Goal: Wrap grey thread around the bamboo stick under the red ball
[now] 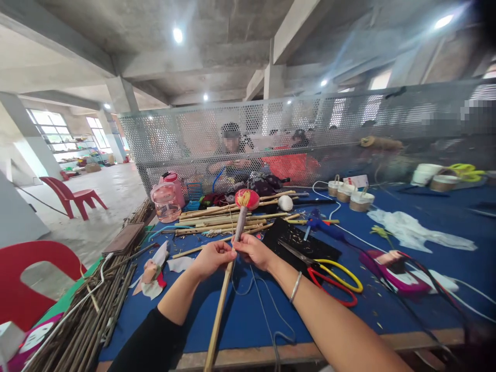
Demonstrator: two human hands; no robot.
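My right hand [253, 251] is closed around a light wooden stick [220, 316], just below a section wrapped in grey [241, 222]. A red ball with yellow markings [247, 199] tops this stick, which slants down past the table's front edge. Close beside, my left hand [214, 260] is closed in a pinch at the same stick; whether it also grips thread is hidden. Loose grey cord [277, 315] lies on the blue tabletop below my hands. Scissors with red and yellow handles [329, 279] rest right of them, partly on a black cloth [298, 240].
Several wooden sticks [220, 219] and a white ball [285, 203] lie beyond my hands. A blue glue gun [320, 222] is to the right, near small tubs [361, 200]. Thin branches [93, 305] line the left edge. A person [231, 150] sits behind the perforated metal screen [174, 139].
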